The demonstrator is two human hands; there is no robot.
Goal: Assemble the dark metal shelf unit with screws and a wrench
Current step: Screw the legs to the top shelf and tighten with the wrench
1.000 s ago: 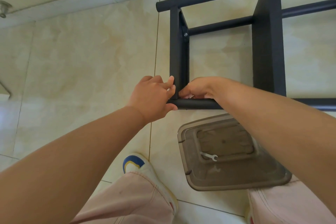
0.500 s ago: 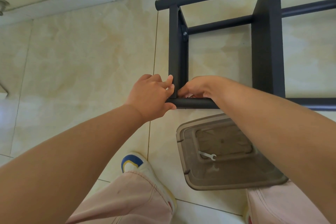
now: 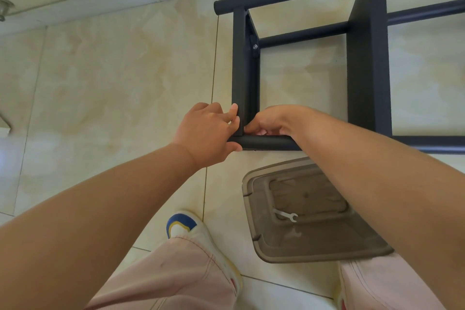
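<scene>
Shelf frame (image 3: 367, 58), dark metal, is seen lying on the tiled floor (image 3: 100, 83) close to the wall, its near corner worked at by both hands. The near tube (image 3: 266, 143) is clasped by the left hand (image 3: 205, 133), thumb beneath and fingertips laid against the upright (image 3: 242, 70). The right hand (image 3: 270, 122) is curled into the inside of the joint, pinching at something too small to be made out, judged to be a screw. Almost nothing has changed over the last second: both grips have been kept in place, and only the view has drifted slightly. This is taken to mean the fastener is still being started by finger, with tightening not yet begun. The wrench (image 3: 285, 215) is left untouched in the clear bin lid (image 3: 314, 246) beside the person's feet. One screw (image 3: 255, 46) is already seated at the far joint.
</scene>
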